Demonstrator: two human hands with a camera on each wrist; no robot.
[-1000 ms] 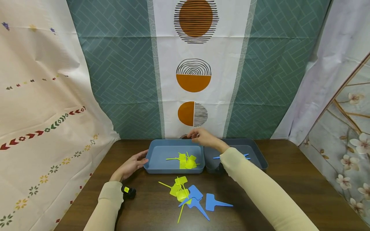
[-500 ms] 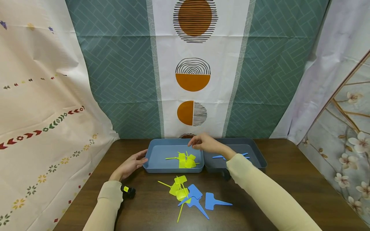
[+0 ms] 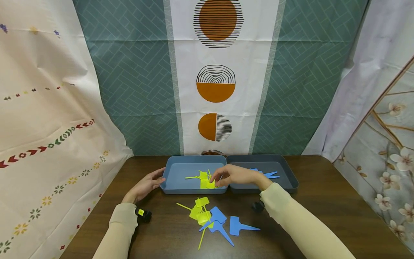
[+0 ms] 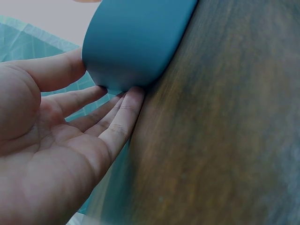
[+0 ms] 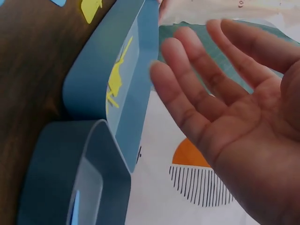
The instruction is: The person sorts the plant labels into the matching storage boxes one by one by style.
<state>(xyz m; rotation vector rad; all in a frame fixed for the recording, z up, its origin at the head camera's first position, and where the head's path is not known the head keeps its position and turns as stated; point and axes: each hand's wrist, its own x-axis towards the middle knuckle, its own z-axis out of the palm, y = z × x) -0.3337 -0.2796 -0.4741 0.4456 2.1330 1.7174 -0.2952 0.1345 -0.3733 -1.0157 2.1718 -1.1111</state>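
My left hand [image 3: 147, 185] rests its fingertips against the left end of the light blue tray [image 3: 181, 176]; the left wrist view shows loosely extended fingers touching the tray wall [image 4: 131, 42]. Over the right end of that tray hovers my right hand [image 3: 237, 174], fingers loosely bent, nothing visible between them in the right wrist view. Beneath its fingertips lie several yellow T-shaped plant labels [image 3: 204, 181] in the tray, partly hidden by the hand. Blue plant labels [image 3: 271, 175] lie in the dark grey tray [image 3: 288, 167], partly behind the right hand.
In front of the trays, a loose pile of yellow plant labels [image 3: 195, 213] overlaps blue plant labels. One more blue plant label [image 3: 235, 226] lies right of the pile. The two trays stand side by side on the brown table [image 3: 155, 237], near a patterned curtain [image 3: 139, 90].
My right hand has come down and slightly right, from above the light blue tray's back edge to just over the yellow plant labels. My left hand stays put.
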